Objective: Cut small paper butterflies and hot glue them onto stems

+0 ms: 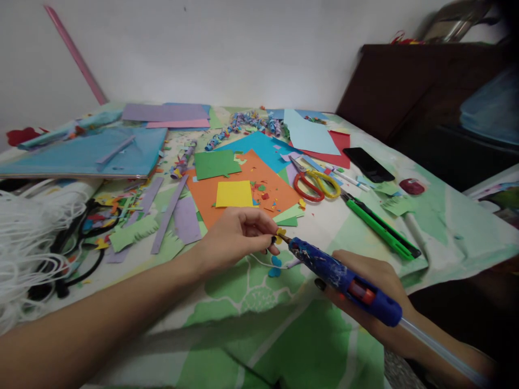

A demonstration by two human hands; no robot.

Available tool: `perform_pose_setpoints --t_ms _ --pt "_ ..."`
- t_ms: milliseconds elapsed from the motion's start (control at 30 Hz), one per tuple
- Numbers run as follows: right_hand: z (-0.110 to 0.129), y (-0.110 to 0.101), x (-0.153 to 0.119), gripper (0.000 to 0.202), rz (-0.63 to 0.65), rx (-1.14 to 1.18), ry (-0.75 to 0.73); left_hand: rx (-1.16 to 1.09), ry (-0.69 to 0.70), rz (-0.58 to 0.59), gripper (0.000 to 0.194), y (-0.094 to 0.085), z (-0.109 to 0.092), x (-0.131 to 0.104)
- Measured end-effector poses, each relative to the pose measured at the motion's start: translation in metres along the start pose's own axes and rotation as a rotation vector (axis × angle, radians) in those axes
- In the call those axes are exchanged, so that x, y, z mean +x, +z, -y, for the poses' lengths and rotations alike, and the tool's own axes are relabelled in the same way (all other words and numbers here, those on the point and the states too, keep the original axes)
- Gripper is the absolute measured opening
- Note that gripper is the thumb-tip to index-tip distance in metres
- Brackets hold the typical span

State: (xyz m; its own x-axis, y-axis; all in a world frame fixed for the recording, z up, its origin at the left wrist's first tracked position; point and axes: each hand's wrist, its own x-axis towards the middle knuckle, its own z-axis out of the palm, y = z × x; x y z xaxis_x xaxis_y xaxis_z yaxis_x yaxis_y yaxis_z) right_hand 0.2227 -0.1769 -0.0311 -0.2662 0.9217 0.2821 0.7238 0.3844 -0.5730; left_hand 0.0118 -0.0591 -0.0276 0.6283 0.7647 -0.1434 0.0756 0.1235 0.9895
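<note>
Between the fingertips of my left hand (243, 232) is a small yellow paper flower (280, 235). My right hand (368, 286) is wrapped round a blue hot glue gun (336, 270), with a clear glue stick (438, 348) sticking out of its back end. The gun's metal nozzle points left and meets the yellow flower, or comes very near it. Just below hangs a small blue paper flower (275, 266), beside a thin white cord (261, 263) running under my left hand. Part of the cord is hidden by my fingers.
Beyond my hands lie orange paper (206, 202), a yellow square (234, 194), green paper (214, 163) and scissors (310, 186). A green box cutter (379, 227) and a phone (368, 164) are at the right. White cord is heaped (28, 254) at the left.
</note>
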Motion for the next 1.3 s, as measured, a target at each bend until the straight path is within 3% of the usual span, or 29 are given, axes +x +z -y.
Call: perform_pose_setpoints --t_ms 433,933,1100,1300 --pt "-0.0002 0.0007 -0.0045 0.015 -0.024 -0.021 0.064 -0.01 0.003 0.01 0.009 -0.0012 0.001 0.0007" --pt "-0.0034 0.0008 -0.0026 0.013 -0.062 -0.04 -0.016 -0.016 -0.003 -0.005 0.01 -0.002 0.0012 0.0001" --pt "-0.0034 0.0003 -0.007 0.013 -0.034 -0.066 0.044 -0.024 -0.005 -0.023 0.009 -0.0021 0.0027 0.0005" --pt "-0.0048 0.007 -0.004 0.011 -0.106 -0.063 -0.067 -0.029 -0.019 -0.03 0.008 0.0005 0.001 0.0001"
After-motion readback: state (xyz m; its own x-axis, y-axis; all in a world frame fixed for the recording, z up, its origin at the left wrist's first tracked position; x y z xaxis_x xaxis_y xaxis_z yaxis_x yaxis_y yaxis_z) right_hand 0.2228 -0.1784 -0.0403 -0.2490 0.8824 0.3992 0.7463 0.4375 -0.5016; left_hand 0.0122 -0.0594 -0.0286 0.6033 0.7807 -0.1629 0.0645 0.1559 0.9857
